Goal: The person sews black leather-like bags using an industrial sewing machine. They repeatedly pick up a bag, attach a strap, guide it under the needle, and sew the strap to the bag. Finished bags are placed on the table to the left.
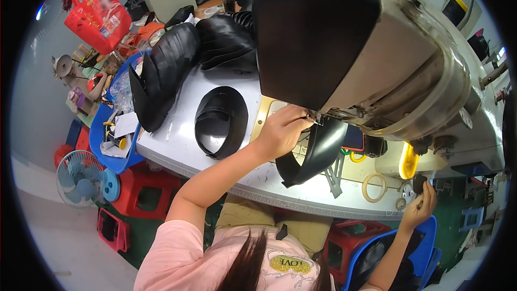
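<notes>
Evidently drawn nearly together at the left grip point(283, 132), beside the small metal fittings point(318, 118) under a bulky black-and-beige machine head point(318, 32); cannot tell whether holding anything. Curled closed in the right grip point(420, 207) round a small dark rounded piece point(418, 184), just past the right end of the white table point(180, 134). Looped below the machine head near the left grip: a glossy black curved band point(326, 151). Probably best to clear the fingertips from the fittings before any motion, and support the band without creasing. Farther left, leave undisturbed a rolled black oval piece point(239, 119) and a layered black sheet stack point(172, 64).
</notes>
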Motion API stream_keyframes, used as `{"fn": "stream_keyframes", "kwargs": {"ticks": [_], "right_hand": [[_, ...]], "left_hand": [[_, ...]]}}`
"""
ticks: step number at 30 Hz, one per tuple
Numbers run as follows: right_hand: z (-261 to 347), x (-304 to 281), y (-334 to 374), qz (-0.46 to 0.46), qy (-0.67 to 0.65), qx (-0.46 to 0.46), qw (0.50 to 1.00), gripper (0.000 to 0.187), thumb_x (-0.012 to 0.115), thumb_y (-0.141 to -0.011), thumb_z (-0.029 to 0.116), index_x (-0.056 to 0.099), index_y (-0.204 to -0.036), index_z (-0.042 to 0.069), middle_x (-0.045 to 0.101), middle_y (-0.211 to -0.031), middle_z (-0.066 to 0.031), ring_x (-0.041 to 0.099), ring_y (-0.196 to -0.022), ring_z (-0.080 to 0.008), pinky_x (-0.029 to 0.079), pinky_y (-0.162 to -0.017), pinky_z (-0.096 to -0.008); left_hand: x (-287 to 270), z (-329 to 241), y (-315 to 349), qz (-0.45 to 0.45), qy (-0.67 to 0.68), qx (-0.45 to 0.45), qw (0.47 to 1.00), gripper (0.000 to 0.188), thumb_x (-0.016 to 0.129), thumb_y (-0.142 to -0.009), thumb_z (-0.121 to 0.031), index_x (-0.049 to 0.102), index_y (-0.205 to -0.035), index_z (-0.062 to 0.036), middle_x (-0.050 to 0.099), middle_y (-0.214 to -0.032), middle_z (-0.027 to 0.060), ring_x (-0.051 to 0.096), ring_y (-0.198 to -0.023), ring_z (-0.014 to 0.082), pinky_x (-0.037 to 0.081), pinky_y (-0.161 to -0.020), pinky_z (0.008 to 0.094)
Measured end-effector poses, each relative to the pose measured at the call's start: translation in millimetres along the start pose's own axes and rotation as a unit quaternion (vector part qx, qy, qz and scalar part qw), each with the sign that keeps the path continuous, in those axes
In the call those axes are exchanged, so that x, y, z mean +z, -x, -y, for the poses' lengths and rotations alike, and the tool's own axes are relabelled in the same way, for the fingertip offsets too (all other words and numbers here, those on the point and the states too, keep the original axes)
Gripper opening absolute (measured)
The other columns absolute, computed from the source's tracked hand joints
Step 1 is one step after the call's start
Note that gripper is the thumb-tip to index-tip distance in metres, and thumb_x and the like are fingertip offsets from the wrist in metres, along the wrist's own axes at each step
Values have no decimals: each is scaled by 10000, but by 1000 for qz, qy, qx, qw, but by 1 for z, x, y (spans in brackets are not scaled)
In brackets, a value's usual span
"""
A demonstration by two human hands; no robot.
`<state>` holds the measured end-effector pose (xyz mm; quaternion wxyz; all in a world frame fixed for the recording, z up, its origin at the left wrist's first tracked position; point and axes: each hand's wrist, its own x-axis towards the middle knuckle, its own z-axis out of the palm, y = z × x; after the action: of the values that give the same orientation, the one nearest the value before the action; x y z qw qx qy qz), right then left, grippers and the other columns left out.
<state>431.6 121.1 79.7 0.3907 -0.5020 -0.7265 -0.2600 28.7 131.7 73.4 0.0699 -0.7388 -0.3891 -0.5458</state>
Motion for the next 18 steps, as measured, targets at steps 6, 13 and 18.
{"fn": "stream_keyframes", "kwargs": {"ticks": [6,13,18], "right_hand": [[-34,-10,-9,1,-7,-48,999,321,417,-752,-127,614,-970,3,616,-1012,-109,572,-922,-279,448,-780,-355],[-225,-67,-115,-153,103,184,966,231,467,-886,142,595,-1038,25,622,-974,-104,594,-827,-201,461,-725,-329],[-357,-102,-144,18,92,291,952,244,466,-891,165,591,-1035,13,619,-967,-103,584,-811,-185,461,-699,-312]], "left_hand": [[1,-1,9,3,-21,30,999,204,622,-657,59,601,-849,-4,587,-874,103,594,-865,284,510,-698,332],[-1,-4,5,12,-19,32,999,214,618,-646,67,598,-849,1,584,-879,103,590,-878,282,511,-702,331],[-2,-4,4,15,-17,29,999,210,618,-643,68,595,-843,8,581,-880,108,588,-878,283,512,-698,327]]}}
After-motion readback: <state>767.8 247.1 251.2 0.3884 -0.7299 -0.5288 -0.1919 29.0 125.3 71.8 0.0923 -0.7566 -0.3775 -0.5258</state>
